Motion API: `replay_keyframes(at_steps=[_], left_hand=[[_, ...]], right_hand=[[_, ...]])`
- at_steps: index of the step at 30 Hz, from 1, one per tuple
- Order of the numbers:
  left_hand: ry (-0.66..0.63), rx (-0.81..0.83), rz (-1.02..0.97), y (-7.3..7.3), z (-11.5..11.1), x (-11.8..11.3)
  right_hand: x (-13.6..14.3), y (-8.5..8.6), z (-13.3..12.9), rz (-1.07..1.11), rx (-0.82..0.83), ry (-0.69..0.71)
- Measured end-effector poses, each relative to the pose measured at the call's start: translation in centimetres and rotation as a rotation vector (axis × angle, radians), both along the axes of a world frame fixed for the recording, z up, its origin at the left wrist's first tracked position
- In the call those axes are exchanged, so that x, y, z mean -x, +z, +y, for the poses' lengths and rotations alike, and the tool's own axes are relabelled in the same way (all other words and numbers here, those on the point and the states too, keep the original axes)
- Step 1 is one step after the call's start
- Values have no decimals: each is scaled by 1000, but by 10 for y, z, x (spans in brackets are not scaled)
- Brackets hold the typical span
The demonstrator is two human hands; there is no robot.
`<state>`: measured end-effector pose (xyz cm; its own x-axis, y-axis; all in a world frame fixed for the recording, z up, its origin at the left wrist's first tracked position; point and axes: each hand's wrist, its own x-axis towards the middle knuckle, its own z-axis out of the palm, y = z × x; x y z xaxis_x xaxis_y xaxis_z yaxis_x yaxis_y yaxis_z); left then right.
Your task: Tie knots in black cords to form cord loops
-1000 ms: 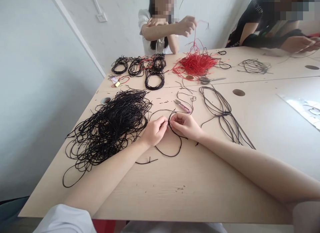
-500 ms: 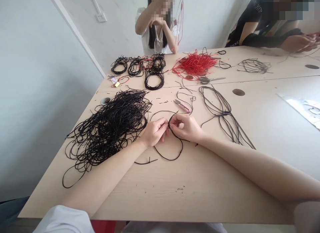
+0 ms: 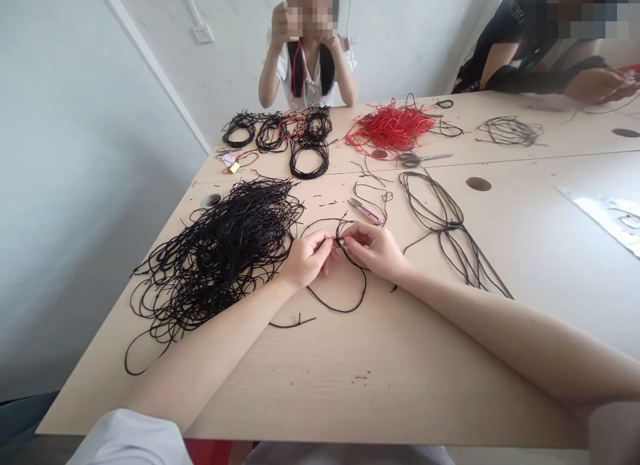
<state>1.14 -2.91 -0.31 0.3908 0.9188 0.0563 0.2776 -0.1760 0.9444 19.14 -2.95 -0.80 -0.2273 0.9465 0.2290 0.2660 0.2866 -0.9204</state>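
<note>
Between my hands is a thin black cord [image 3: 363,293], its loop hanging down onto the table. My left hand [image 3: 311,257] pinches it between thumb and forefinger. Right beside it, my right hand [image 3: 373,250] grips the same cord with its fingertips, so the hands nearly touch. A short end sticks up above the fingers. The exact spot where the strands cross is too small to make out. To the left of my left hand lies a big tangled pile of black cords [image 3: 235,238]. Pink-handled thread snips [image 3: 366,212] lie just beyond my right hand.
A tied bundle of black cord [image 3: 453,226] lies to the right. Farther back are coiled black cords [image 3: 309,160], a red cord heap [image 3: 393,126] and scissors [image 3: 413,160]. The table [image 3: 320,385] has round holes. Two people sit across, one holding red cord [image 3: 299,65].
My right fingers have closed in toward my left hand, and the cord between them has shifted, its end now pointing up. The person opposite has raised both hands with a red cord.
</note>
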Motion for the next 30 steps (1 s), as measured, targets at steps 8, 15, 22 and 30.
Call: replay_keyframes(at_steps=[8, 15, 22, 30], left_hand=[[28, -249, 185, 3, 2, -1], [81, -295, 192, 4, 0, -3], [417, -582, 117, 12, -7, -1], [282, -466, 191, 9, -10, -2]], right_hand=[[0, 3, -3, -79, -34, 11], [3, 5, -5, -41, -61, 23], [1, 2, -5, 111, 50, 0], [-1, 0, -1, 167, 101, 1]])
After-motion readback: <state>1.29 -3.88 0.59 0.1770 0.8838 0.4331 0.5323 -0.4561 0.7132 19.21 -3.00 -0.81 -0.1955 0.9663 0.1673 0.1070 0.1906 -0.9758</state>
